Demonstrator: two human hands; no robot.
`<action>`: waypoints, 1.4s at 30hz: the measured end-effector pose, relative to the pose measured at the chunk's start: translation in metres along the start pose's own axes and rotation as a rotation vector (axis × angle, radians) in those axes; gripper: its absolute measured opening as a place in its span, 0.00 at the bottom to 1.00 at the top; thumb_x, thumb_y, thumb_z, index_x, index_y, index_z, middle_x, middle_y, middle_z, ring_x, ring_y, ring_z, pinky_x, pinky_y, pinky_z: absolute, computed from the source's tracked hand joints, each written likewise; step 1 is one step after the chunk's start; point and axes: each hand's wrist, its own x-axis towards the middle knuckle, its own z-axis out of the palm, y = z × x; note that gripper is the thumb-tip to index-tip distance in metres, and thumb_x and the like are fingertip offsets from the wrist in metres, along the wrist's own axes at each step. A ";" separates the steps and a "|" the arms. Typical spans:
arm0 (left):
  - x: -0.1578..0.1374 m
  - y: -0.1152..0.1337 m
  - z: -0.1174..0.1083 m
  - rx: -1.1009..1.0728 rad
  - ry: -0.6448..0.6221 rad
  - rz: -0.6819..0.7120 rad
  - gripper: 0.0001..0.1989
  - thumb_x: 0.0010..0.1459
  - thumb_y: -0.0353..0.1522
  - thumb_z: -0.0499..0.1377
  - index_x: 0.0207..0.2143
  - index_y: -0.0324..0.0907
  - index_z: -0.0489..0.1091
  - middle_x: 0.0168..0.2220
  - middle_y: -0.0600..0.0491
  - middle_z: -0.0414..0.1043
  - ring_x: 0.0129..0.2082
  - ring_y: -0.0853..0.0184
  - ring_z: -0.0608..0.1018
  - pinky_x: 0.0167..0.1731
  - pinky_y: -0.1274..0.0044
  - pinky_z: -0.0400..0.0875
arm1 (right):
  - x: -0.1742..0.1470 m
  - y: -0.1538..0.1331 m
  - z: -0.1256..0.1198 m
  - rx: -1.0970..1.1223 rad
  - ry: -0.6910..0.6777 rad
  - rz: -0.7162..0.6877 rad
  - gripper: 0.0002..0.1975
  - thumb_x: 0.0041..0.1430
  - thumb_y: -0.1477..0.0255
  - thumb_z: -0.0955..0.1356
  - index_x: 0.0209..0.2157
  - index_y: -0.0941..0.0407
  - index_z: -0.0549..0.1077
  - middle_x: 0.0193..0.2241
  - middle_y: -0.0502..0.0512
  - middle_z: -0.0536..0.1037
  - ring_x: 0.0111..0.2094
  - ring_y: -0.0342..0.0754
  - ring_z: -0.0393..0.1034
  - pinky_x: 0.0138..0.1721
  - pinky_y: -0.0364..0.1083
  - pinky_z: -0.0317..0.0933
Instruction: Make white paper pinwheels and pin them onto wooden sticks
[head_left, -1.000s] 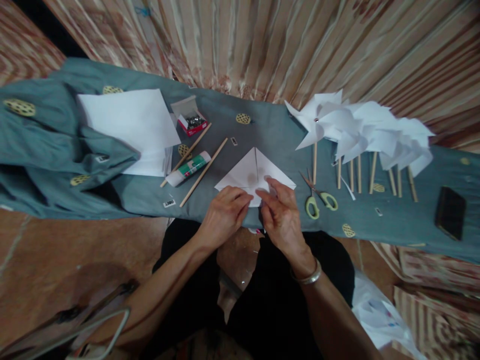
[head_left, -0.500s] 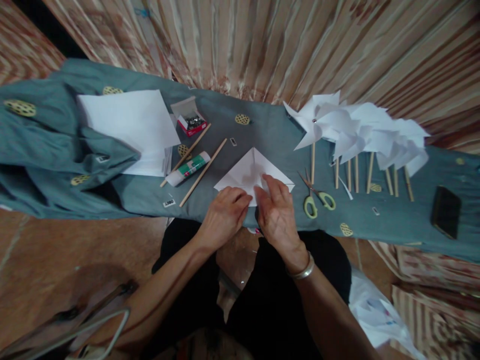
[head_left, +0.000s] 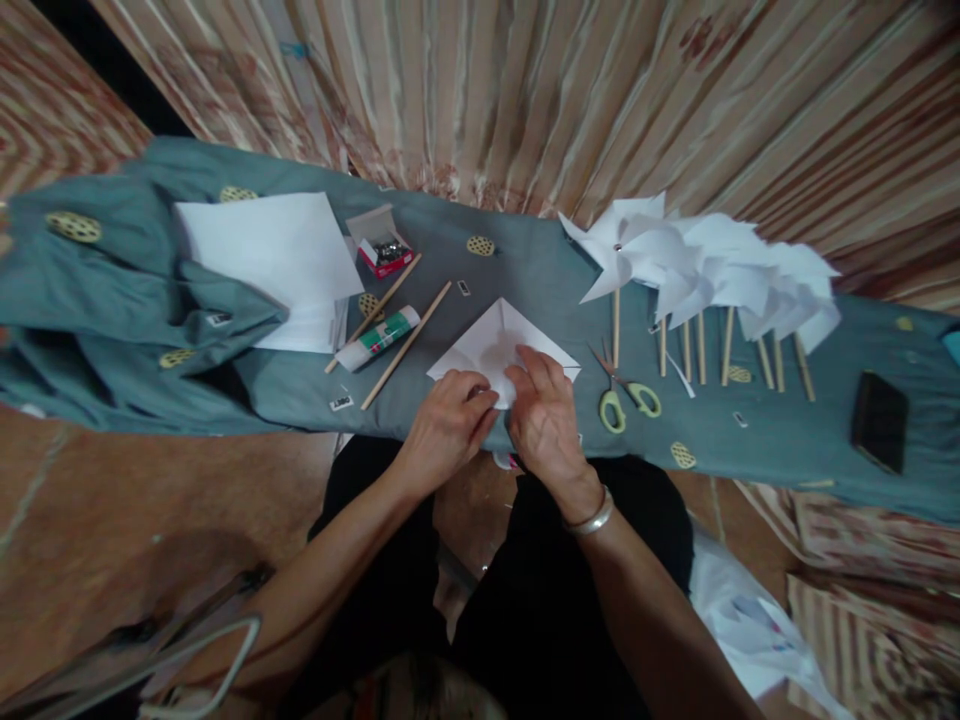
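Observation:
A white square of paper [head_left: 491,340] with slits at its corners lies on the cloth in front of me, turned like a diamond. My left hand [head_left: 450,415] pinches its near left edge, thumb and fingers together. My right hand [head_left: 545,410] rests over the near right part of the paper, its fingers bent and lifted a little apart from the thumb, pressing near the middle. The near corner is partly hidden under both hands. Just right of the paper lie scissors [head_left: 611,400] with green handles, blades apart. To the left are a glue stick [head_left: 379,338] and two wooden sticks [head_left: 405,346].
A stack of white paper [head_left: 274,260] and an opened red box [head_left: 384,255] of small metal pins lie to the left. Several finished paper pinwheels [head_left: 720,260] on sticks overlap at the right. A dark phone [head_left: 880,420] lies near the right end of the cloth-covered table [head_left: 517,240].
The view has shifted slightly. My hands stay at the paper's near corner, with the right fingers moved a little. Everything else on the table lies as before.

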 end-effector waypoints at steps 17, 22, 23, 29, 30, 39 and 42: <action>-0.001 -0.006 0.005 0.043 0.011 0.037 0.09 0.62 0.29 0.55 0.40 0.37 0.74 0.40 0.45 0.71 0.41 0.61 0.72 0.42 0.67 0.73 | -0.010 -0.009 0.005 -0.103 -0.001 -0.026 0.21 0.63 0.79 0.59 0.57 0.64 0.66 0.60 0.70 0.65 0.60 0.60 0.56 0.55 0.59 0.56; -0.001 -0.006 0.006 0.031 -0.004 0.017 0.09 0.62 0.30 0.55 0.39 0.37 0.75 0.41 0.44 0.71 0.42 0.61 0.72 0.43 0.67 0.73 | -0.008 -0.011 0.008 -0.073 0.004 -0.040 0.22 0.62 0.80 0.59 0.57 0.65 0.65 0.59 0.71 0.66 0.59 0.60 0.57 0.55 0.60 0.57; -0.001 -0.006 0.006 0.030 -0.006 0.016 0.10 0.62 0.30 0.55 0.39 0.37 0.75 0.40 0.45 0.71 0.42 0.61 0.72 0.43 0.67 0.73 | -0.007 -0.012 0.008 -0.069 0.004 -0.045 0.22 0.62 0.80 0.58 0.57 0.65 0.65 0.59 0.71 0.67 0.59 0.60 0.57 0.55 0.60 0.57; -0.001 -0.006 0.003 0.039 -0.010 0.030 0.10 0.63 0.30 0.54 0.39 0.38 0.75 0.40 0.45 0.71 0.41 0.61 0.72 0.42 0.67 0.73 | -0.012 -0.009 0.006 -0.034 0.062 -0.063 0.20 0.62 0.80 0.59 0.54 0.62 0.69 0.57 0.67 0.69 0.58 0.58 0.59 0.55 0.58 0.58; -0.001 -0.006 0.003 0.041 -0.013 0.034 0.10 0.63 0.30 0.54 0.40 0.38 0.75 0.40 0.45 0.71 0.41 0.61 0.73 0.42 0.67 0.73 | -0.014 -0.006 0.005 -0.017 0.096 -0.058 0.19 0.62 0.80 0.58 0.52 0.61 0.71 0.56 0.66 0.70 0.57 0.58 0.60 0.55 0.58 0.59; 0.004 -0.005 -0.005 0.137 -0.072 0.106 0.08 0.63 0.29 0.55 0.40 0.37 0.74 0.39 0.45 0.73 0.40 0.61 0.73 0.42 0.68 0.73 | 0.006 0.049 -0.001 0.110 0.274 0.222 0.22 0.65 0.71 0.59 0.55 0.69 0.67 0.52 0.75 0.73 0.54 0.61 0.67 0.55 0.61 0.60; 0.006 -0.007 -0.012 0.188 -0.106 0.143 0.09 0.63 0.29 0.55 0.40 0.38 0.74 0.40 0.46 0.73 0.40 0.62 0.73 0.42 0.69 0.72 | 0.010 0.054 -0.005 0.163 0.246 0.260 0.21 0.64 0.67 0.61 0.52 0.66 0.71 0.47 0.74 0.77 0.49 0.61 0.72 0.52 0.60 0.62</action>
